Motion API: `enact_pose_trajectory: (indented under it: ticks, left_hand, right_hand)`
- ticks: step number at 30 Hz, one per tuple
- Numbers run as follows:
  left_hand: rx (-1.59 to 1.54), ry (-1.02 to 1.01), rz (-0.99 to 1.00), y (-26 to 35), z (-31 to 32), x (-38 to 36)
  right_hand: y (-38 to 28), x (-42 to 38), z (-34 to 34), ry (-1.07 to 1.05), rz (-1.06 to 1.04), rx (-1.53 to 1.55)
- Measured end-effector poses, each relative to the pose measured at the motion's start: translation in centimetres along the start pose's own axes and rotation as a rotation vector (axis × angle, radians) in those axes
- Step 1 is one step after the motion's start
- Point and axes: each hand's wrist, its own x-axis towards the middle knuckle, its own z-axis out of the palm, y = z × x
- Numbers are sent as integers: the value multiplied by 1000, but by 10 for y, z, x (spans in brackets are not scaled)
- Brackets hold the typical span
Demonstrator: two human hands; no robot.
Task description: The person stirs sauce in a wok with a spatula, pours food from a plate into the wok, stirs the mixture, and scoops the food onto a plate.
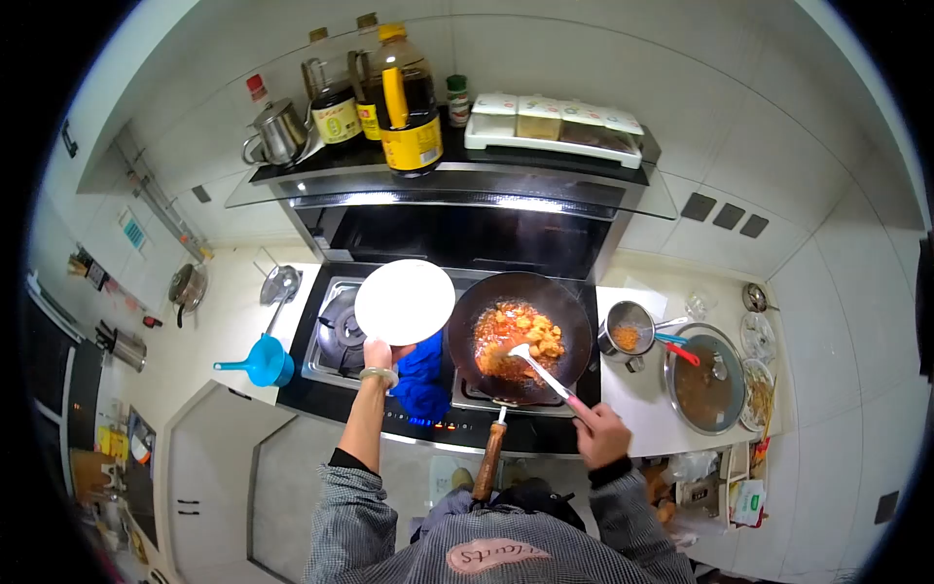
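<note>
My left hand (385,354) grips the near edge of a white plate (405,300), which is raised over the left burner (341,326) and beside the wok. My right hand (602,436) is closed round the pink and white handle of a spatula (550,378). Its head dips into the dark wok (572,313) on the right burner. Orange-brown food pieces (530,336) in a bubbling red sauce lie in the wok. The wok's wooden handle (489,457) points toward my body, with neither hand on it. A bunched blue cloth (420,378) lies between the burners, partly hidden by the plate.
Sauce bottles (409,107), a metal pitcher (280,134) and a seasoning box (555,128) stand on the shelf behind. At right are a small pot (628,329) and a large metal basin (702,423). A blue ladle (265,362) and a strainer (280,283) sit at left.
</note>
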Motion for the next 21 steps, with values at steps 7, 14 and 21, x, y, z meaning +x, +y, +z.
enact_pose_trajectory:
  ticks: [7, 14, 21]
  left_hand:
    - [-283, 214, -120, -30, -59, 30]
    - [-573, 447, -107, -55, -78, 60]
    - [-687, 443, -169, -76, -88, 92]
  right_hand:
    - [-18, -1, -13, -56, 42, -85]
    - [-33, 5, -85, -174, 99, -123]
    - [-18, 10, -15, -78, 214, -46]
